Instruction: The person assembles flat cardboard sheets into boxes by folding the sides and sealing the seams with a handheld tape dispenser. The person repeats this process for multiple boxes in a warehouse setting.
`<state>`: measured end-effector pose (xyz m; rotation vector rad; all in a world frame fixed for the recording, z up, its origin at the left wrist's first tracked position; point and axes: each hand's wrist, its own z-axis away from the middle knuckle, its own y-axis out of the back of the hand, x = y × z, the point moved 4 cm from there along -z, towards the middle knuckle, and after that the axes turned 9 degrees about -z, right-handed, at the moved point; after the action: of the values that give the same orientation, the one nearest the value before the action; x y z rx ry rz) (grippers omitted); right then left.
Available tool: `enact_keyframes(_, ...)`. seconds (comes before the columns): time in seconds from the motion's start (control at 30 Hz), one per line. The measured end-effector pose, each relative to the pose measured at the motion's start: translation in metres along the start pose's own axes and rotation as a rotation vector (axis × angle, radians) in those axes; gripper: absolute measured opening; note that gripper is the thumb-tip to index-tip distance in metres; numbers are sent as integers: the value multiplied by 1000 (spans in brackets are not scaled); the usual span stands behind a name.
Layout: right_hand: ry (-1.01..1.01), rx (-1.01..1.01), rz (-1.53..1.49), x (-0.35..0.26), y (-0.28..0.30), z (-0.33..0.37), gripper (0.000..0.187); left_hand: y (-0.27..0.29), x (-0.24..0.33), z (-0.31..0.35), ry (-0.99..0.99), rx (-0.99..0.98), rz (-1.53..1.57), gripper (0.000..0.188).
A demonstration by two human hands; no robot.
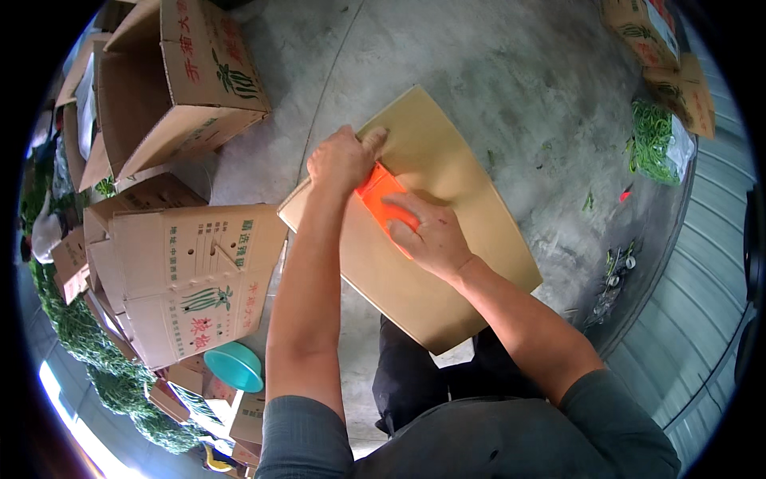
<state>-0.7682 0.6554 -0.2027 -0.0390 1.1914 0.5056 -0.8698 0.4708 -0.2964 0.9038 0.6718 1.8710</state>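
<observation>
In front of me is a plain brown cardboard carton, its broad bare face turned up and set at a slant. My left hand grips its far left edge, the thumb lying over the top face. My right hand is closed over a flat, bright orange piece that rests against the carton's face. The piece is long and straight-edged, and my fingers cover part of it, so its exact kind cannot be made out. Its far end lies close to my left thumb.
An open printed carton stands at the far left, with another printed carton nearer. A teal basin sits beside it. Green vegetables in clear plastic lie at the right, near a corrugated wall. Small litter is on the concrete floor.
</observation>
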Motion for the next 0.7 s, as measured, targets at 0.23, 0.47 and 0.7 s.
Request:
enact_keyframes(0.23, -39, -88, -21, -7, 1, 14, 39, 24, 12, 13, 171, -33, -154, 85)
enact_keyframes(0.47, -162, -155, 2, 94, 81, 214, 33, 13, 7, 2, 132, 120, -240, 88)
enact_keyframes(0.7, -653, -245, 310, 280, 163, 436, 40, 1, 0, -2, 145, 282, -302, 87)
